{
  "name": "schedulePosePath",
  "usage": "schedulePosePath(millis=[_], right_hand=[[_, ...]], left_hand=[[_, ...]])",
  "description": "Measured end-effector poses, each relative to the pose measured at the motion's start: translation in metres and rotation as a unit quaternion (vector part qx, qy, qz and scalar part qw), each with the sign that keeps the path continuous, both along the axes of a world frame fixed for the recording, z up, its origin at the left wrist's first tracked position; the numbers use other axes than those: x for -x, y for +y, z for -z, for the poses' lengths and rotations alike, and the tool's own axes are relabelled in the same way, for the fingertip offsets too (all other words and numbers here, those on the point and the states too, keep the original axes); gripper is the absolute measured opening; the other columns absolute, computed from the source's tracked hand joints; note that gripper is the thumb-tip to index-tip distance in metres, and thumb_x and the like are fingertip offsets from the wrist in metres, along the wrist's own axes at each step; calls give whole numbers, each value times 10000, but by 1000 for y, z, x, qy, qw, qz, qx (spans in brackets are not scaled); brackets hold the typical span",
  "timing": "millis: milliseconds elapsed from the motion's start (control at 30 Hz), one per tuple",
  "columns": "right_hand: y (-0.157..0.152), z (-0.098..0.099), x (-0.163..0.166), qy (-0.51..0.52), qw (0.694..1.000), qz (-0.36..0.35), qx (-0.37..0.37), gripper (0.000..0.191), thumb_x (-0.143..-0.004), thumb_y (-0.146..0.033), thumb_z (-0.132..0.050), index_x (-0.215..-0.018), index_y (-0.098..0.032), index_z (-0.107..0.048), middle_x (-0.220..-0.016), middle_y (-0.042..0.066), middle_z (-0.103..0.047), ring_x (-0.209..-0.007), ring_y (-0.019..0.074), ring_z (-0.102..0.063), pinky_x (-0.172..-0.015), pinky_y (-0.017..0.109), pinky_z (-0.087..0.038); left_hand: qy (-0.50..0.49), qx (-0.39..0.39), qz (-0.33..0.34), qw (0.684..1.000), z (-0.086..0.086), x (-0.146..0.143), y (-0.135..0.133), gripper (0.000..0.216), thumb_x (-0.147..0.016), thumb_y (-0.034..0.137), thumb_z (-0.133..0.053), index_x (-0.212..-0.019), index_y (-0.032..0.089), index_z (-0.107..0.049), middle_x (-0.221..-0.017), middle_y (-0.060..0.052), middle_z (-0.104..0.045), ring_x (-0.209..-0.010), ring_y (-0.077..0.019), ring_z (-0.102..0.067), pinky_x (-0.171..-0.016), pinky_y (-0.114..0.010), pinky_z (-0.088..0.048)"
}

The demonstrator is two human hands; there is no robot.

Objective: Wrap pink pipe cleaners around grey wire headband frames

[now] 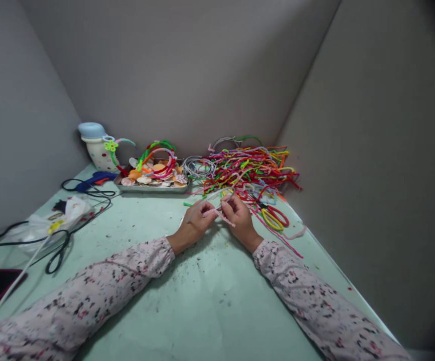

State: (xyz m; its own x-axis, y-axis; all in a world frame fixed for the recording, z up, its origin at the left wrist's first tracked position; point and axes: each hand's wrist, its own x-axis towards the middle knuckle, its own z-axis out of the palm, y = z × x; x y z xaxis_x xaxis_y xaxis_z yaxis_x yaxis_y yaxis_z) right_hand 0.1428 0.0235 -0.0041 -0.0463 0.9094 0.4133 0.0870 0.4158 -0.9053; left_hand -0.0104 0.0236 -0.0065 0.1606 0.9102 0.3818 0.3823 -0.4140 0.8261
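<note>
Above the middle of the table, my left hand (195, 225) and my right hand (238, 215) are close together, fingers pinched. Between them is a pale pink pipe cleaner (225, 218), its short end pointing down toward my right palm. A thin grey band (217, 192), curved like a headband, passes through both hands and arches behind them. Exactly where the pipe cleaner meets the band is hidden by my fingers. Just beyond my right hand lies a heap of colourful pipe cleaners (247, 168), with yellow-and-red-handled scissors (273, 219) beside it.
A metal tray (153, 189) holds shells and pipe-cleaner-wrapped headbands (167, 154). Behind it on the left stands a blue-lidded white bottle (102, 153). Grey wire coils (199, 167) lie right of the tray. Black cable (66, 245) and a plastic bag (70, 210) occupy the left side. Walls enclose the table (202, 311).
</note>
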Motion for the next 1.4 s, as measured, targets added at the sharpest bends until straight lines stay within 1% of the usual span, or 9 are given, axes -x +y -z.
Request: schedulePosePath(millis=[133, 267, 400, 567, 833, 967, 1133, 1267, 1400], right_hand=[[0, 1, 0, -8, 1000, 8, -3, 182, -850, -356, -527, -940, -201, -556, -736, -9, -595, -604, 140, -542, -568, 256, -444], [0, 0, 2, -16, 1000, 22, -7, 164, -847, -347, -526, -914, -201, -557, -746, -2, -602, -648, 147, -559, -594, 258, -452], [-1, -2, 3, -4, 1000, 11, 1, 135, -851, -336, -519, -892, -209, -542, -735, -8, -584, -620, 141, -553, -584, 258, -455], [-3, -3, 2, -23, 1000, 11, -2, 129, -858, -334, -507, -860, -208, -535, -652, -30, -533, -586, 136, -539, -559, 249, -439], [-2, -1, 2, -17, 1000, 14, -2, 132, -840, -324, -529, -894, -205, -545, -705, -24, -563, -580, 129, -547, -554, 250, -449], [-3, -2, 3, -22, 1000, 10, -2, 144, -844, -343, -519, -886, -207, -540, -709, -16, -579, -587, 138, -552, -563, 256, -455], [-3, -2, 2, -35, 999, 11, -8, 153, -856, -354, -512, -899, -210, -541, -684, -23, -559, -584, 142, -551, -567, 260, -450], [-3, -1, 1, -47, 999, 12, -20, 147, -862, -352, -515, -894, -211, -541, -666, -28, -545, -586, 144, -549, -574, 263, -444], [-3, -2, 1, -61, 998, 20, -22, 164, -861, -369, -518, -885, -209, -545, -672, -25, -550, -592, 146, -545, -575, 264, -437]], left_hand=[[-11, 15, -7, 1000, 0, 0, 0, 198, -774, 365, -573, -729, 172, -562, -636, 37, -520, -591, -110, -447, -547, -231, -339], [0, 19, -15, 1000, -3, 1, -4, 206, -786, 376, -555, -740, 177, -578, -651, 30, -527, -608, -117, -446, -543, -228, -329], [-4, 32, -12, 999, -8, 3, -8, 217, -798, 381, -552, -743, 174, -588, -663, 28, -537, -612, -114, -449, -536, -222, -323], [-36, 48, -2, 998, -11, 4, -10, 256, -794, 414, -575, -743, 164, -599, -656, 21, -542, -605, -112, -451, -544, -224, -336], [-91, 108, -1, 990, 2, 1, 2, 340, -718, 491, -638, -678, 161, -567, -589, 37, -490, -536, -92, -402, -489, -219, -299], [-119, 122, 24, 985, 7, 0, 7, 332, -690, 473, -662, -660, 157, -562, -570, 44, -473, -516, -80, -383, -480, -214, -281], [-141, 141, 26, 980, 11, 1, 12, 282, -672, 413, -680, -651, 158, -560, -539, 53, -462, -498, -75, -376, -474, -209, -280], [-164, 159, 38, 973, 12, 1, 14, 238, -647, 356, -684, -633, 157, -554, -555, 48, -484, -502, -75, -393, -485, -211, -315], [-172, 154, 43, 972, 8, 0, 11, 254, -654, 373, -682, -648, 158, -548, -559, 52, -481, -496, -72, -395, -485, -213, -314]])
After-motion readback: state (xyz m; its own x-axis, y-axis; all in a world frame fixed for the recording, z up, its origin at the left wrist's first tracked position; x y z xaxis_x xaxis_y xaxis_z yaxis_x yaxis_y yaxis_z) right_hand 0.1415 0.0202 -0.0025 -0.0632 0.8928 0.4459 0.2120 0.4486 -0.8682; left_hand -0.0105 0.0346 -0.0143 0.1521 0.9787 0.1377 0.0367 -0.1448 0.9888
